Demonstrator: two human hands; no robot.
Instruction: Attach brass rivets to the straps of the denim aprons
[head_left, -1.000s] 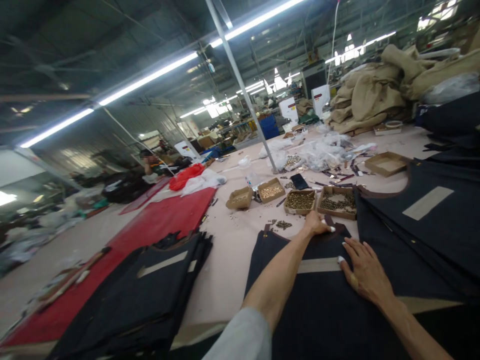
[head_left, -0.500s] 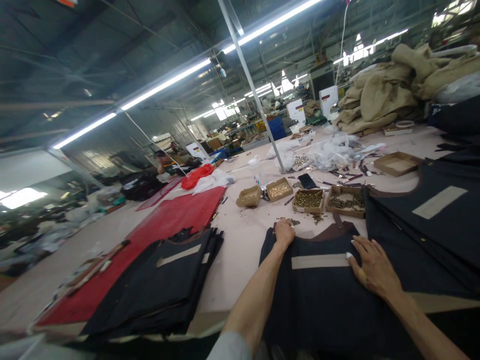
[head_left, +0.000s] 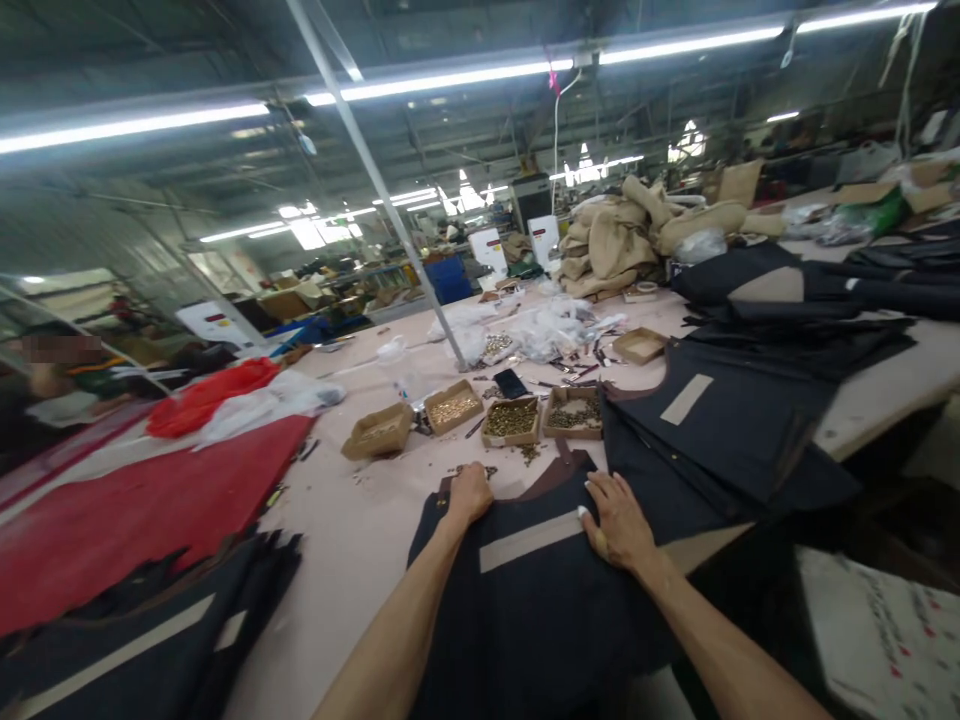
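A dark garment (head_left: 540, 610) with brown trim along its curved top edge and a beige strip across it lies in front of me. My left hand (head_left: 470, 493) is curled over its top left corner, fingers closed at the trim; the fingertips are partly hidden. On the right side of the cloth, my right hand (head_left: 616, 520) rests flat with fingers spread, its thumb by the end of the beige strip (head_left: 532, 541). Small metal pieces (head_left: 480, 471) lie loose just beyond my left hand.
Cardboard boxes of metal fittings (head_left: 511, 422) stand beyond the garment, near a black phone (head_left: 510, 383). More dark garments (head_left: 697, 440) are piled right, others (head_left: 135, 640) left beside red material (head_left: 150, 510). A metal pole (head_left: 375, 180) rises behind. A person sits far left.
The view has swung to the right, so everything appears shifted left and more of the right side shows. Both hands keep their places on the garment.
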